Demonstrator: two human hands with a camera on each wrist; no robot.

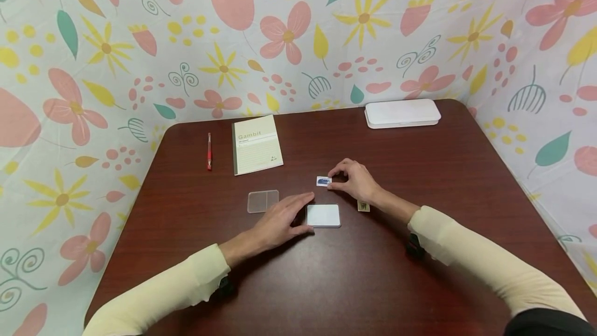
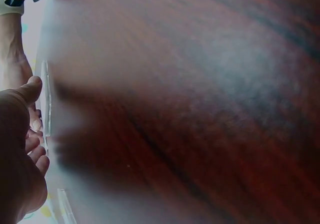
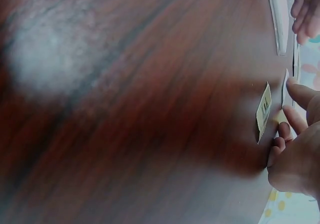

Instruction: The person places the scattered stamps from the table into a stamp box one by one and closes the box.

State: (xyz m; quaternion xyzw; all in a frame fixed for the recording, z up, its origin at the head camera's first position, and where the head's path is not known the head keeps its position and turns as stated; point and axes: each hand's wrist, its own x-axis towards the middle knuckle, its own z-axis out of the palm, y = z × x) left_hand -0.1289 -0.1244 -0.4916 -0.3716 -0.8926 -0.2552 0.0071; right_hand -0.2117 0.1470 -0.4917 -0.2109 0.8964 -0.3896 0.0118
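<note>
In the head view my right hand (image 1: 355,180) pinches the right edge of a small white stamp (image 1: 321,181) with a blue picture, between thumb and forefinger. A tan stamp (image 1: 363,206) with dark print lies under the right wrist, and the right wrist view shows this tan stamp (image 3: 264,113) beside the curled fingers. My left hand (image 1: 278,220) rests at the left side of a shallow rectangular case (image 1: 323,215) with a white inside, its fingers extended and its thumb at the near left corner. Left of that hand lies a clear plastic lid (image 1: 258,202).
Farther back on the dark wooden table (image 1: 326,289) lie a red pen (image 1: 209,152) and a cream notebook (image 1: 258,144). A white oblong box (image 1: 402,113) stands near the back right edge. Behind the table hangs a flower-printed cloth (image 1: 298,66).
</note>
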